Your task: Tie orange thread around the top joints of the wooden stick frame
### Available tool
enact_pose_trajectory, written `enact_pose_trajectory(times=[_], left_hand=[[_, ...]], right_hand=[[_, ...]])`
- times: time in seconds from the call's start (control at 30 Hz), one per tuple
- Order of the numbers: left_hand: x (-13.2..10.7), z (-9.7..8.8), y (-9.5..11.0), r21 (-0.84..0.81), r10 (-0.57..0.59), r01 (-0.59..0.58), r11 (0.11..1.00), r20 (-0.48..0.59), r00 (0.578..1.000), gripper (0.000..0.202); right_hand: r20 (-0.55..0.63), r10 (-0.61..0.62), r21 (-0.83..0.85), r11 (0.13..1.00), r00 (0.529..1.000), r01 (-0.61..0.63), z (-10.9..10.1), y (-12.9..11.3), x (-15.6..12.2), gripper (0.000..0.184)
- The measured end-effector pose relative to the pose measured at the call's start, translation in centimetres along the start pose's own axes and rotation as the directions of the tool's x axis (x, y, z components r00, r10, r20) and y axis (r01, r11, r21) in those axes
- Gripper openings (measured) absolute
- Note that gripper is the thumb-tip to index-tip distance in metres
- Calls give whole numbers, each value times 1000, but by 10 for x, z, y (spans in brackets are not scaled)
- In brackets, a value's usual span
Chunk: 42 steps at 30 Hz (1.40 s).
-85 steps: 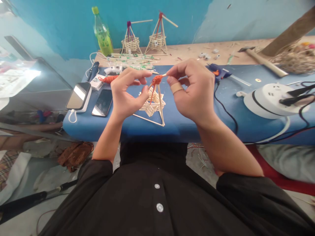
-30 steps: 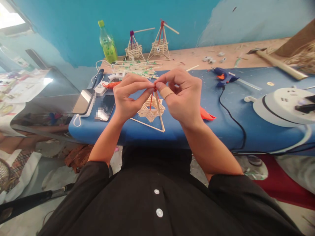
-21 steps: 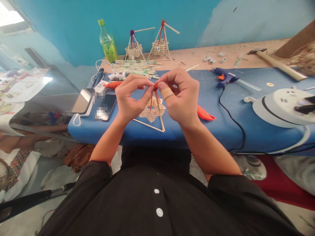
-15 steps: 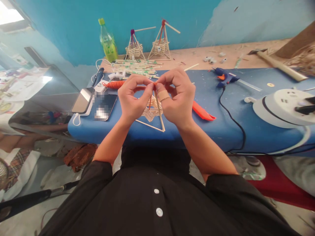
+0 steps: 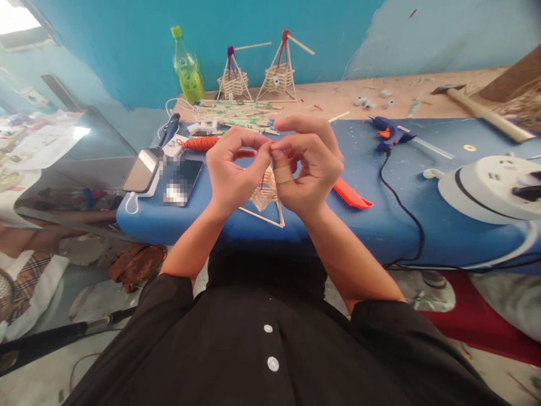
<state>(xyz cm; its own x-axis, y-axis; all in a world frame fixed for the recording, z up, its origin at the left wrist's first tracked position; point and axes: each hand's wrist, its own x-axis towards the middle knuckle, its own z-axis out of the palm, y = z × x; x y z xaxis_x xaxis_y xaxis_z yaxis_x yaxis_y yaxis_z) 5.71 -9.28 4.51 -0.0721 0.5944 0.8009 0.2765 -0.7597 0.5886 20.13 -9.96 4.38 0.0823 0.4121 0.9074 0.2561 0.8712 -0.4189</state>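
Note:
A small frame of pale wooden sticks [image 5: 265, 197] stands on the blue table in front of me, partly covered by my hands. Orange-red string runs down inside it from the top. My left hand [image 5: 236, 166] pinches at the top of the frame, thumb against forefinger, on the orange string [image 5: 273, 145]. Right beside it, my right hand [image 5: 310, 163] closes thumb and forefinger on the same string; its outer fingers are curled loosely and its thumb wears a tan bandage [image 5: 284, 174]. The fingertips of both hands nearly touch and hide the knot area.
Behind stand two finished-looking stick frames [image 5: 276, 79], a green bottle [image 5: 188, 73] and a pile of sticks [image 5: 236, 113]. Phones [image 5: 142, 169] and an orange string bundle [image 5: 200, 144] lie left. At right are an orange cutter [image 5: 353, 194], glue gun [image 5: 389, 132], hammer [image 5: 486, 110] and power socket [image 5: 486, 186].
My right hand's outer fingers have lifted and spread a little, while both hands stay pinched at the frame's top. The view has shifted slightly.

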Motion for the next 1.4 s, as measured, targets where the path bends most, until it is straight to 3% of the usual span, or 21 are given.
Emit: enact_pose_trajectory(times=[0.2, 0.37, 0.5, 0.7, 0.87, 1.03, 1.23, 1.4], left_hand=[[4, -5, 0, 28, 174, -174, 984, -11, 985, 27], [4, -9, 4, 48, 174, -175, 983, 11, 985, 22], [5, -9, 9, 103, 156, -158, 982, 26, 987, 18], [3, -5, 7, 25, 181, -180, 983, -44, 982, 11], [0, -6, 4, 36, 41, -42, 998, 32, 999, 22], [-4, -6, 2, 52, 73, -75, 996, 28, 997, 25], [-5, -6, 2, 120, 69, -73, 990, 40, 997, 19], [-6, -5, -4, 145, 126, -130, 981, 37, 991, 23]], right_hand=[[62, 139, -75, 988, 988, -135, -2, -9, 3, 16], [49, 212, -43, 977, 976, -210, -1, -7, 6, 9], [56, 168, -43, 985, 984, -166, -5, -10, 9, 6], [163, 209, -263, 951, 964, -162, -15, -15, 10, 14], [221, 237, -293, 941, 946, -167, -17, -22, 11, 12], [245, 250, -321, 933, 937, -165, -21, -26, 16, 17], [336, 323, -283, 930, 885, -232, -31, -18, 28, 18], [462, 455, -321, 886, 761, -334, -38, -21, 49, 27]])
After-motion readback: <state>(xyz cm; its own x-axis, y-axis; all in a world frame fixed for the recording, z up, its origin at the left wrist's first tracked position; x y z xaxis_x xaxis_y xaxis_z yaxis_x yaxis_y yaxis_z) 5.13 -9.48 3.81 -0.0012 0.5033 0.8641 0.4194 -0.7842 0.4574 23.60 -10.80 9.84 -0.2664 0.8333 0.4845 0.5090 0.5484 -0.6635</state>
